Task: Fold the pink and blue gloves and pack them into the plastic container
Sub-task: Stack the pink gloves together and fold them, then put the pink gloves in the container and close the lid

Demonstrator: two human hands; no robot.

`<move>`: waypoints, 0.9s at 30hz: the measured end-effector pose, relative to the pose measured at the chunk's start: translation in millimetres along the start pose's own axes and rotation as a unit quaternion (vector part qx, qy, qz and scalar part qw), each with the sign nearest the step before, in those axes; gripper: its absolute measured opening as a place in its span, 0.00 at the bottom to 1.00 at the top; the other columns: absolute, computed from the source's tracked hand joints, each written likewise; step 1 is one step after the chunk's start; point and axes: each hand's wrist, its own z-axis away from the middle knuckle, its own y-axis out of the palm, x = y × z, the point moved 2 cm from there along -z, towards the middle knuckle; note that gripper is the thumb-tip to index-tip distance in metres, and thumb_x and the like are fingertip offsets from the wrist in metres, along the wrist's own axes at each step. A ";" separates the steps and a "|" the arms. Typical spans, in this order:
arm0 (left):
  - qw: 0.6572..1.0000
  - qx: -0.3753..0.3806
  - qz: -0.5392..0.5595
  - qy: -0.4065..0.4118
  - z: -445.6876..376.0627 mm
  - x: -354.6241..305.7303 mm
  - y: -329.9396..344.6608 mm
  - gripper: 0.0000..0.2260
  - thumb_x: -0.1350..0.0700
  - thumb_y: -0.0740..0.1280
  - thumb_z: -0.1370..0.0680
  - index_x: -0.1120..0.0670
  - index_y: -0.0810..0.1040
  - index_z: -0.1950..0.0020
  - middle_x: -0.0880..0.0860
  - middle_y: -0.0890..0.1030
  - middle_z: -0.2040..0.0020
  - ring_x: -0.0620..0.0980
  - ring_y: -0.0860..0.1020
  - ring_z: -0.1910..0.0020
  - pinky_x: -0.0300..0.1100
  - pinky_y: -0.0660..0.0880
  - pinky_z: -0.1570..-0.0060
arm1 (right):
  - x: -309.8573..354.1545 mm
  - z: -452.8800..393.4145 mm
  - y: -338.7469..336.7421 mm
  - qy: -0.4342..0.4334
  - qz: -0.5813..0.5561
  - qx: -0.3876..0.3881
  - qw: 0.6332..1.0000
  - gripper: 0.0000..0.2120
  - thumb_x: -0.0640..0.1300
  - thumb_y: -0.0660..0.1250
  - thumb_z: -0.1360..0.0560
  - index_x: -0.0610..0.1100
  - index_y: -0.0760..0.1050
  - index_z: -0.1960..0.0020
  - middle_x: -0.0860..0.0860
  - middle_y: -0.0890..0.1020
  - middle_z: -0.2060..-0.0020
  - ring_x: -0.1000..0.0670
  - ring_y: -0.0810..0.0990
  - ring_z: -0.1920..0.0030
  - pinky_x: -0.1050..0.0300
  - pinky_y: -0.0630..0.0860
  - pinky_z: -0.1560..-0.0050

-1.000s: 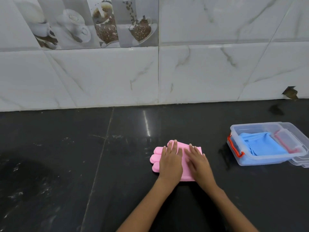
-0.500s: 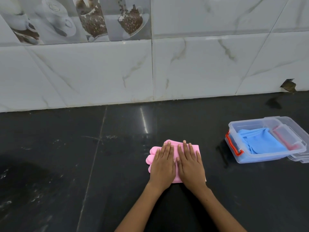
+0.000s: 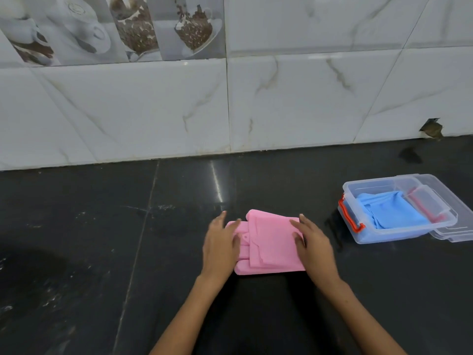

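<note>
My hands are sliding apart from the middle of the folded pink rubber gloves (image 3: 268,243), where they were pressing side by side a moment ago, and are now bracketing the bundle on the glossy black stone counter (image 3: 102,252). My left hand (image 3: 220,245) is resting open against the finger end, and my right hand (image 3: 313,245) is lying open along the cuff edge, neither gripping yet. I am judging the fold finished and the lift as next. The clear plastic container with an orange latch (image 3: 355,233) is sitting off to my right, already holding the folded blue gloves (image 3: 389,213).
</note>
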 end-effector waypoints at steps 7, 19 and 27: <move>0.968 0.110 0.190 -0.118 3.7 22.1 -18.6 0.23 0.59 0.68 0.25 0.44 0.72 0.32 0.49 0.80 0.40 0.49 0.78 0.46 0.46 0.77 0.45 | -13.9 -5.6 -14.1 0.080 -0.037 0.095 0.992 0.17 0.42 0.68 0.25 0.46 0.75 0.36 0.47 0.82 0.45 0.50 0.81 0.49 0.53 0.76 0.43; 0.914 0.074 0.353 -0.186 14.1 31.7 -8.8 0.24 0.69 0.73 0.32 0.53 0.79 0.38 0.52 0.83 0.52 0.44 0.79 0.56 0.36 0.77 0.50 | -13.2 -8.8 -13.9 0.115 -0.098 0.080 0.985 0.19 0.36 0.72 0.30 0.43 0.78 0.40 0.43 0.82 0.46 0.51 0.80 0.56 0.54 0.76 0.43; 0.886 0.040 0.423 -0.184 19.3 15.1 -21.8 0.24 0.72 0.73 0.33 0.56 0.80 0.40 0.55 0.84 0.58 0.48 0.81 0.56 0.42 0.78 0.48 | -7.4 -6.6 -32.1 0.086 -0.115 0.052 0.988 0.19 0.36 0.73 0.31 0.44 0.78 0.40 0.45 0.81 0.44 0.54 0.79 0.58 0.57 0.76 0.48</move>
